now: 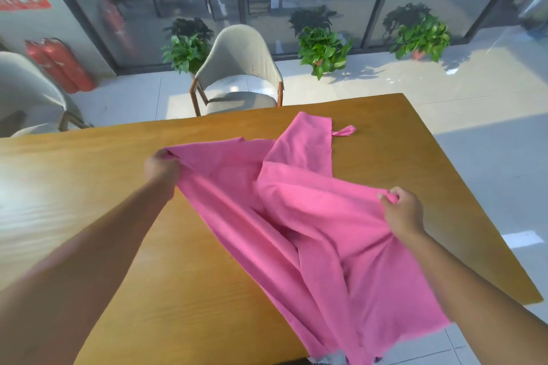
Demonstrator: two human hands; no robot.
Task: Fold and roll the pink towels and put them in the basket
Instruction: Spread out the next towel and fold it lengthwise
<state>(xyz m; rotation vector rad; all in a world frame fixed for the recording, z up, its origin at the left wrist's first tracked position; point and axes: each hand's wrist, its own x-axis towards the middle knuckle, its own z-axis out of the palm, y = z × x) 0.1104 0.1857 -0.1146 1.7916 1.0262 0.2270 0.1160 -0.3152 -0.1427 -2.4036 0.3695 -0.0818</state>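
A large pink towel (311, 222) lies rumpled across the wooden table (98, 187), one end hanging over the near edge. My left hand (162, 170) grips its left corner, lifted a little off the table. My right hand (402, 210) pinches the towel's right edge between thumb and fingers. Part of the cloth is folded over toward the far side, with a small pink loop tag (344, 131) sticking out beside it. No basket is in view.
A beige chair (237, 74) stands behind the table's far edge, another chair (26, 92) at far left. Potted plants (323, 50) line the glass wall. Red fire extinguishers (59, 65) stand at left. Tiled floor lies to the right of the table.
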